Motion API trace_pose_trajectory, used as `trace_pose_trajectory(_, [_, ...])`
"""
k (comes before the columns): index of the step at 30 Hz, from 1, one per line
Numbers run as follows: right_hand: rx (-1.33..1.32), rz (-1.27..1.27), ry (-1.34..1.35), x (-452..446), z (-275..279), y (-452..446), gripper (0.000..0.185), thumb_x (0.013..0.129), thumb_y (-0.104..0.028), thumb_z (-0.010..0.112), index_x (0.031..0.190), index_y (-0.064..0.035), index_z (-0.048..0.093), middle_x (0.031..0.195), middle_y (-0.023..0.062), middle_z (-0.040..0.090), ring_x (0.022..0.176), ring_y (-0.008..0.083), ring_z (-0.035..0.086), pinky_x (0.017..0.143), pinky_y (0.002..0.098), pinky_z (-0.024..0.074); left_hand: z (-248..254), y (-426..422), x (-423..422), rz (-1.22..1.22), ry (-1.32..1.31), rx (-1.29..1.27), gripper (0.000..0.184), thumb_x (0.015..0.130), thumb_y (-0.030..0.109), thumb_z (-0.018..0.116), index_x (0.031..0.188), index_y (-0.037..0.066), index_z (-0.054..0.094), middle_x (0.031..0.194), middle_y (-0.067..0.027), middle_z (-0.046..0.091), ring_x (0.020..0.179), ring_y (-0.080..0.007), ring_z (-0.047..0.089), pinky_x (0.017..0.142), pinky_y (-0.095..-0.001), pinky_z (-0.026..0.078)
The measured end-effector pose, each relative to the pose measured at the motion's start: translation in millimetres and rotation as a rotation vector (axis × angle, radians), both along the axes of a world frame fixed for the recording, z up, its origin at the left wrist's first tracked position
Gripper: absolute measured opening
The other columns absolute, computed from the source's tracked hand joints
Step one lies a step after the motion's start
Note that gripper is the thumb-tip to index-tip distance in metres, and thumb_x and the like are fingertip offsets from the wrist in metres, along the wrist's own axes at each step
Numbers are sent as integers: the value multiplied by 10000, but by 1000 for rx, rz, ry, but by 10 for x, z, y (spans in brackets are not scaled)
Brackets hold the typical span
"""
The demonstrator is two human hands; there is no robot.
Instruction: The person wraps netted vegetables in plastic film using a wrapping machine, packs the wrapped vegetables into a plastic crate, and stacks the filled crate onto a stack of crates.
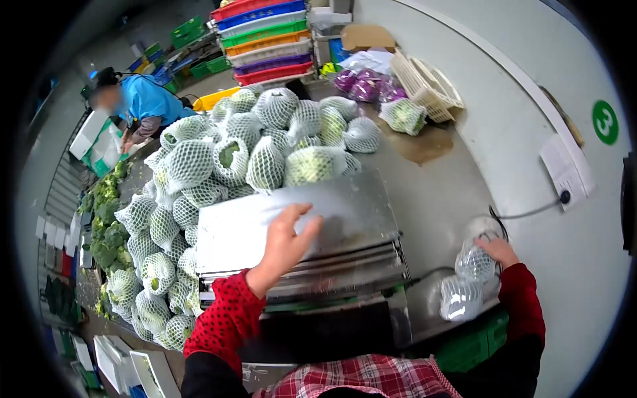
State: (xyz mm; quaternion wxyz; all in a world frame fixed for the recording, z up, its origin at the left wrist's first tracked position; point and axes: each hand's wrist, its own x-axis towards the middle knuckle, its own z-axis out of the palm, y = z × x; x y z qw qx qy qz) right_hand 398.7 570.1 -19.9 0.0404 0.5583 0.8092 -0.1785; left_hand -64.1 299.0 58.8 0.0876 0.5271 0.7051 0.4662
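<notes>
Over at nine o'clock from the metal plate [355,202], loose broccoli [109,222] lies along the far side of the netted heads [262,162], and those sweep from eight round to twelve. The white mesh probably cushions them, and heaping them right against the plate looks like a way to keep them within reach. Centre now: the left hand [288,242] is above the plate, empty, thumb spread from the fingers; whether it touches, I can't tell. Across to three o'clock, and here's the right hand [501,251] — fingers at the upper clear-wrapped pack [476,262], grip too hidden to call. The lower clear-wrapped pack [462,298] sits just beside it toward four, perhaps parked there to leave the plate free.

Now the edges! The pile crowds the plate's left and far sides, so little room there. Rollers [305,275] line its near side at six. The open stretch is the bare surface [438,179] from one to two o'clock — bounded by the wall [514,142], with a cable [534,215] reaching in at three.
</notes>
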Motion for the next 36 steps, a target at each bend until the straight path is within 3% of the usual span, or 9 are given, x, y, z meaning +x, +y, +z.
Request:
trace_pose_trajectory(1, [223,226,-356,-320,124,83,571,729,-393,748,1103,24,634,1099,237,628,1059,387,583,918,453,455,-8,107,-177,74,9,-63,336,850,240,682,1074,-5,640,1033,-177,669,910,-287,656,642,-330,519])
trace_pose_trajectory(5, [153,511,825,-2838,596,226,636,727,-381,768,1186,20,587,1117,201,634,1057,341,605,897,414,478,-280,347,-363,108,-271,-99,326,862,221,684,1062,-34,653,981,-142,692,879,-210,660,772,-331,528])
trace_pose_trajectory(8, [415,1077,728,-4437,464,291,927,635,-471,804,1368,-38,436,1196,195,584,1087,359,569,907,438,449,-355,421,-382,198,-365,-78,325,872,189,678,1090,-48,636,966,-144,696,862,-192,662,786,-312,528])
trace_pose_trajectory(10, [-29,1201,421,-5088,16,383,1040,522,-470,857,1371,-38,439,1223,227,567,1118,380,548,970,424,419,-402,418,-536,237,-483,-81,341,882,193,675,1111,-55,622,923,-121,687,808,-140,634,732,-271,515])
trace_pose_trajectory(15, [-309,835,553,-5127,126,799,716,597,-264,835,1217,5,600,895,136,674,815,191,620,762,304,492,-404,383,-779,277,-598,-86,359,885,234,682,1082,-60,622,858,-75,667,769,-98,590,675,-236,480])
trace_pose_trajectory(21, [-230,921,466,-4643,191,391,878,647,-395,808,1344,23,477,1253,205,588,1127,284,569,989,348,419,-727,770,-940,237,-557,-76,448,848,268,699,1105,-88,608,942,-131,665,831,-167,618,742,-278,498])
trace_pose_trajectory(28, [-327,437,727,-4460,164,813,426,748,-223,734,1048,72,668,987,146,705,844,224,678,810,316,517,-513,649,-918,226,-508,-81,610,792,368,729,1176,-82,582,1054,-221,659,953,-247,640,836,-332,501])
trace_pose_trajectory(32, [-1066,136,1312,-4218,899,225,346,896,-255,564,1083,26,641,985,98,703,847,202,686,778,348,558,-85,434,-813,155,-576,102,810,830,407,727,1424,2,355,1350,-244,476,1042,-263,603,862,-354,498])
trace_pose_trajectory(36, [-1005,232,848,-3924,1151,-1150,472,988,-392,351,1040,-36,657,828,108,693,621,205,659,515,355,516,274,-247,-690,70,-757,202,469,968,276,567,1284,-61,489,993,-97,642,800,-117,606,674,-247,510])
